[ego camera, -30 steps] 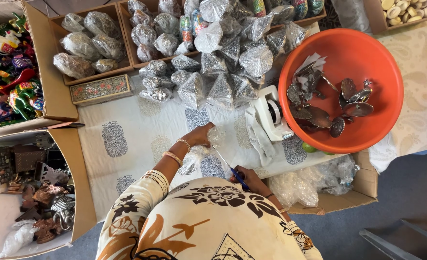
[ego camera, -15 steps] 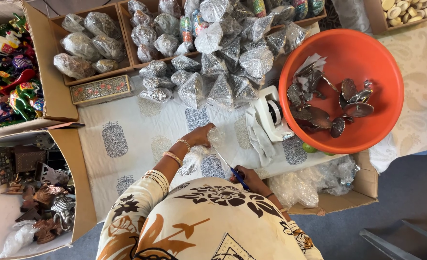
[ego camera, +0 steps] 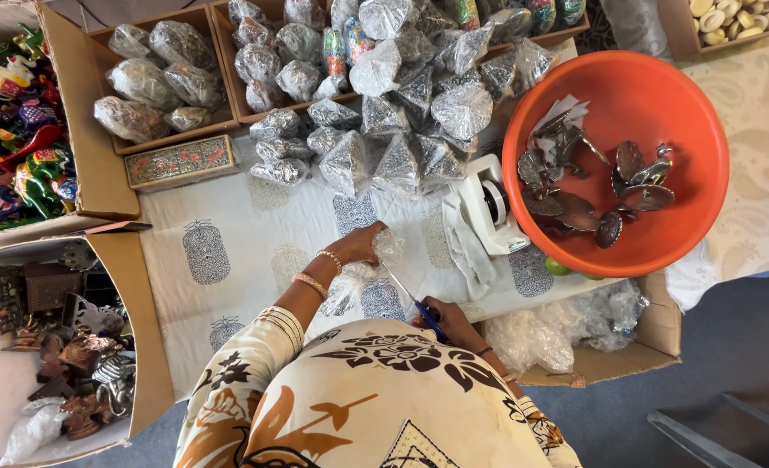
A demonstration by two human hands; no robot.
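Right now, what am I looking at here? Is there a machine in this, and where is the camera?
No machine: a person works with two bare hands, and the one camera sits on the person's head, looking straight down. The left hand holds a piece of clear bubble wrap. The right hand holds blue-handled scissors with the blades at the wrap. They work over a white printed cloth. Beyond lie many wrapped bundles, a white tape dispenser and an orange basin of small metal pieces. Cardboard boxes of figurines stand to the left.
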